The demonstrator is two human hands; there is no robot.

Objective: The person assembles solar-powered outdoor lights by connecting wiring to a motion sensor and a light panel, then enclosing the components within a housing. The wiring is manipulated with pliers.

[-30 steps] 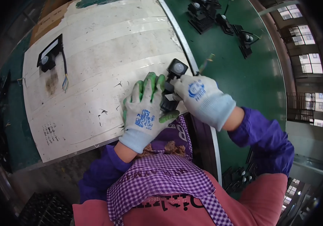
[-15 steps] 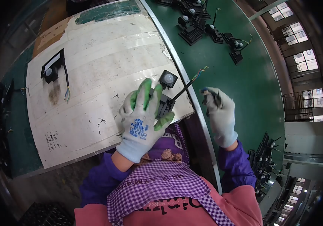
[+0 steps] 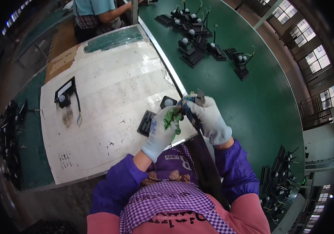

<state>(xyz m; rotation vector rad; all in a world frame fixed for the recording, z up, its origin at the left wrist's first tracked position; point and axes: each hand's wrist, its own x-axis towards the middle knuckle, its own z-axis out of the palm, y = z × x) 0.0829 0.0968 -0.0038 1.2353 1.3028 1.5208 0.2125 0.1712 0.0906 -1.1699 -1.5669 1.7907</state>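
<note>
Right hand (image 3: 209, 117), away over the belt half a second ago, is back, fingers wrapped around blue-handled pliers (image 3: 192, 109). Left hand (image 3: 166, 130) has released the floodlight (image 3: 148, 122); it lies beside its fingers, which now pinch the wire (image 3: 182, 103) at the plier tips.

gloved hands meeting over a small black floodlight at the worktop edge

the left hand (image 3: 162, 130) pinches the light's wire against the right hand (image 3: 209, 117), which grips blue-handled pliers (image 3: 192, 113). the sensor floodlight (image 3: 151, 119) lies on the white worktop (image 3: 108, 78) just beside them; another floodlight (image 3: 65, 93) lies well apart, and more floodlights (image 3: 198, 41) sit on the green conveyor belt (image 3: 252, 101).
</note>
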